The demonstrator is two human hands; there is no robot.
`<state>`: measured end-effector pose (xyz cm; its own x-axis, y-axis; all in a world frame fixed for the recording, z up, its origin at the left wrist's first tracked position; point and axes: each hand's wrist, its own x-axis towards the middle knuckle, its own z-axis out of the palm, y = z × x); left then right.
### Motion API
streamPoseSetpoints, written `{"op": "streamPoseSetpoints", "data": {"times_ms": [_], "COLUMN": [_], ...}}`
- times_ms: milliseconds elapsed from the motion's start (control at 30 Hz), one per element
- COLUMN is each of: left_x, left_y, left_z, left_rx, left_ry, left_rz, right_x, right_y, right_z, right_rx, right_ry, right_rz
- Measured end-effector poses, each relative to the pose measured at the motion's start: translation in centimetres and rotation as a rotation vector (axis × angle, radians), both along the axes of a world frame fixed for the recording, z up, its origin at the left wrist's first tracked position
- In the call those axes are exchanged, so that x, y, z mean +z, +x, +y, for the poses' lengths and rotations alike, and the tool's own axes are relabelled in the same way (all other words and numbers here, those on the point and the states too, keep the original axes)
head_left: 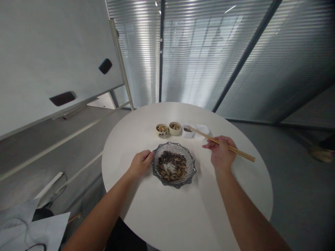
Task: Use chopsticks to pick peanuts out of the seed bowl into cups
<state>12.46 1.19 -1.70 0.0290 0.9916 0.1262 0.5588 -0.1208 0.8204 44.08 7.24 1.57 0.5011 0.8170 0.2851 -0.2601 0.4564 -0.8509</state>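
My left hand [141,162] grips the left rim of a scalloped glass bowl [192,162]. Dark and striped seeds [172,165] lie inside the bowl around a small bare patch. In my right hand [222,153] is a pair of wooden chopsticks [242,153], slanting up to the left. Their tips reach over a small white dish [192,135] that holds a few dark seeds; I cannot tell whether anything is between the tips. Beside it on the right sits another white dish [202,129]. To the left stand two cream cups [162,134] with pale brown nuts or similar pieces in them.
Everything rests on a round white table [167,212]. A whiteboard [60,45] on a metal stand is to the left, with two dark erasers [62,98] on it. Behind the table is a ribbed glass partition [193,62]. Papers and cables [34,230] lie at lower left.
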Motion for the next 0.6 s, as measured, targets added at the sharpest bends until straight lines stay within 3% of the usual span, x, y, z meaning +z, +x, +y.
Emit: {"op": "streamPoseSetpoints", "data": {"times_ms": [133, 333, 467, 600], "left_x": [0.0, 0.0, 0.0, -0.2], "left_y": [-0.1, -0.2, -0.2, -0.1], "left_z": [0.0, 0.1, 0.0, 0.0], "left_rx": [-0.006, -0.012, -0.01, -0.008], "left_ry": [-0.001, -0.01, -0.017, -0.02], "left_rz": [0.003, 0.003, 0.006, -0.008], "right_x": [1.0, 1.2, 0.6, 0.2], "right_y": [-0.3, -0.7, -0.8, -0.4], "right_z": [-1.8, -3.5, -3.5, -3.4], "right_rx": [0.214, 0.671, 0.787, 0.828], "right_ry": [-0.01, -0.203, -0.27, -0.246], "right_rz": [-0.02, -0.115, -0.237, -0.401]}}
